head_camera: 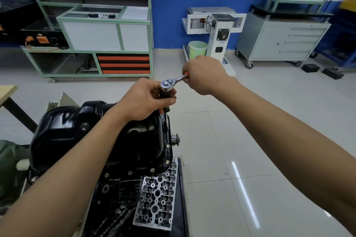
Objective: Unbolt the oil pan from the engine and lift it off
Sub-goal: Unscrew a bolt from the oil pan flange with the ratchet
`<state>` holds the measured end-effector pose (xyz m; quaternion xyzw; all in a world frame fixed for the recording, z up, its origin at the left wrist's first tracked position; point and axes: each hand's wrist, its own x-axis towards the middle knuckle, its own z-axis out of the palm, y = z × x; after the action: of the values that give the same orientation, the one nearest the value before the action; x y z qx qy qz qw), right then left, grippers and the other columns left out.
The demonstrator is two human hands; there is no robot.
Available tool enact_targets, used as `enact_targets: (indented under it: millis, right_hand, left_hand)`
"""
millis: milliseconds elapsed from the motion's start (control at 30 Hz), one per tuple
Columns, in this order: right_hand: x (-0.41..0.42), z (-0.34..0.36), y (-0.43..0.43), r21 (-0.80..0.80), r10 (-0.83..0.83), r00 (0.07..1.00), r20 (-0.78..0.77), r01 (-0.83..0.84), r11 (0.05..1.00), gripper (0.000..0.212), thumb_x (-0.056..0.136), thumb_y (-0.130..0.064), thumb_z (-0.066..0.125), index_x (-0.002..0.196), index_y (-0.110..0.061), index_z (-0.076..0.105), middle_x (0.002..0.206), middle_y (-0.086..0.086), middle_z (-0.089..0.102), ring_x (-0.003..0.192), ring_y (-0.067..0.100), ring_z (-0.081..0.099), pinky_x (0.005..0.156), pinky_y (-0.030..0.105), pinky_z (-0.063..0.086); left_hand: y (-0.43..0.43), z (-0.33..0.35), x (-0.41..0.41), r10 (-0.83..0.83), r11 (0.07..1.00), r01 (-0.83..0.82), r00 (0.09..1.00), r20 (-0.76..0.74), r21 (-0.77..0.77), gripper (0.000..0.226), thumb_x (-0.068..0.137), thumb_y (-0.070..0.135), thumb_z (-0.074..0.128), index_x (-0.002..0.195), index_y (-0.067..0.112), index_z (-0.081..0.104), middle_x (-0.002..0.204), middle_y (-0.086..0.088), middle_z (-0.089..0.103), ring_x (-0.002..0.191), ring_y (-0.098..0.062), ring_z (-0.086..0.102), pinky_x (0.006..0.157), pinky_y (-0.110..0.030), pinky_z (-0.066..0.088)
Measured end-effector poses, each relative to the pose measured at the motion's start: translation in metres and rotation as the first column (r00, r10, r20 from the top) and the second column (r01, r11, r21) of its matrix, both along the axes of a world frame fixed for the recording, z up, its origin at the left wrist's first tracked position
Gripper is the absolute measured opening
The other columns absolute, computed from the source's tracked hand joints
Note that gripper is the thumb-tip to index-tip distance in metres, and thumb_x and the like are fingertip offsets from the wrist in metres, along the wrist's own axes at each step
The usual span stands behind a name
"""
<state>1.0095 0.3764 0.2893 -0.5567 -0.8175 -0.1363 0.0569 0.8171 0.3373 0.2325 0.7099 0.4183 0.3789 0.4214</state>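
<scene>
L hand (143,100) grips black-sleeved steel extension bar (166,110) just under chrome ratchet w/ red handle (169,83). R hand (204,75) clenched round that handle. Bar's tip at far-right flange of glossy black steel oil pan (77,130), seated on engine (123,188), near left.

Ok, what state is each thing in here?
Oil pan, seated on the engine, not lifted.
Flange bolts, several in place along the near edge.
Ratchet, extension down at the pan's right flange.
Left grip, holds the extension under the ratchet head.
Right grip, holds the red handle.
Cabinet drawers, closed.
</scene>
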Motion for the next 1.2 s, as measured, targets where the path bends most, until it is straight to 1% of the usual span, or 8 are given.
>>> enact_targets:
  millis: [133,267,400,600,833,1033,1100,1200]
  right_hand:
    - [0.010,0.002,-0.026,-0.099,-0.061,0.996,0.068,0.067,0.993,0.026,0.093,-0.045,0.060,0.093,-0.019,0.063,0.079,0.002,0.050,0.078,0.028,0.054,0.067,0.032,0.042]
    - [0.014,0.005,-0.066,-0.613,-0.123,0.958,-0.258,-0.064,0.787,0.025,0.089,-0.030,0.067,0.082,-0.006,0.068,0.051,-0.002,0.063,0.044,0.015,0.061,0.047,0.021,0.044]
    - [-0.003,-0.012,-0.097,-0.722,-0.372,0.690,-0.621,-0.318,0.615,0.014,0.085,0.002,0.055,0.093,0.012,0.060,0.048,0.003,0.048,0.036,0.016,0.038,0.040,0.020,0.033]
    - [-0.043,-0.037,-0.122,-0.651,-0.645,0.254,-0.720,-0.569,0.503,0.012,0.094,-0.008,0.057,0.088,-0.017,0.057,0.047,-0.002,0.046,0.034,0.012,0.039,0.039,0.018,0.037]
    - [-0.014,-0.023,-0.104,-0.728,-0.462,0.563,-0.685,-0.508,0.460,0.008,0.095,-0.006,0.059,0.088,-0.011,0.059,0.049,0.000,0.047,0.040,0.013,0.040,0.044,0.022,0.038]
    - [0.023,0.011,-0.067,-0.819,-0.246,0.871,-0.425,-0.254,0.514,0.014,0.092,-0.001,0.059,0.099,-0.011,0.067,0.055,-0.002,0.048,0.049,0.015,0.044,0.047,0.025,0.044]
    - [0.025,0.019,-0.048,-0.748,-0.128,0.965,-0.228,-0.089,0.658,0.021,0.093,-0.007,0.058,0.100,-0.021,0.071,0.066,-0.004,0.056,0.056,0.016,0.052,0.054,0.027,0.048]
    - [0.011,0.013,-0.026,-0.278,-0.087,0.994,0.067,0.103,0.955,0.014,0.095,-0.012,0.053,0.096,-0.020,0.065,0.080,0.002,0.056,0.075,0.026,0.055,0.066,0.034,0.043]
  left_hand:
    - [0.001,-0.002,0.002,0.056,0.998,-0.055,0.998,-0.020,0.033,0.002,0.091,0.002,0.074,0.093,0.004,0.073,0.074,-0.001,0.071,0.052,-0.009,0.064,0.055,-0.018,0.050]
    - [0.002,-0.006,0.006,0.117,0.988,-0.114,0.993,-0.032,0.101,0.009,0.092,0.003,0.073,0.088,0.011,0.073,0.063,0.000,0.069,0.049,-0.012,0.063,0.051,-0.017,0.048]
    - [0.004,-0.011,0.009,0.158,0.974,-0.152,0.987,-0.026,0.166,0.006,0.090,0.004,0.072,0.084,0.006,0.071,0.071,-0.014,0.070,0.050,-0.018,0.065,0.053,-0.029,0.052]
    - [0.002,-0.016,0.011,0.257,0.940,-0.240,0.966,-0.040,0.243,0.014,0.087,0.013,0.079,0.085,0.002,0.069,0.076,-0.016,0.070,0.071,-0.041,0.066,0.069,-0.051,0.057]
    - [-0.001,-0.003,-0.003,0.049,0.992,-0.039,0.995,-0.083,0.117,0.011,0.088,0.002,0.075,0.095,0.005,0.068,0.093,-0.022,0.070,0.061,-0.025,0.066,0.062,-0.035,0.056]
    - [0.002,0.007,-0.009,-0.093,0.995,0.096,0.991,-0.096,0.027,0.026,0.092,-0.004,0.070,0.109,0.015,0.072,0.089,-0.013,0.073,0.055,-0.014,0.064,0.058,-0.021,0.051]
    - [0.001,0.009,-0.007,-0.112,0.994,0.113,0.991,-0.078,0.005,0.024,0.092,-0.007,0.068,0.110,0.007,0.072,0.093,0.001,0.076,0.055,-0.010,0.065,0.057,-0.019,0.051]
    - [0.001,0.009,-0.007,-0.088,0.996,0.087,0.995,-0.038,-0.026,0.021,0.089,-0.007,0.071,0.105,0.006,0.072,0.096,-0.003,0.078,0.055,-0.009,0.067,0.053,-0.018,0.050]
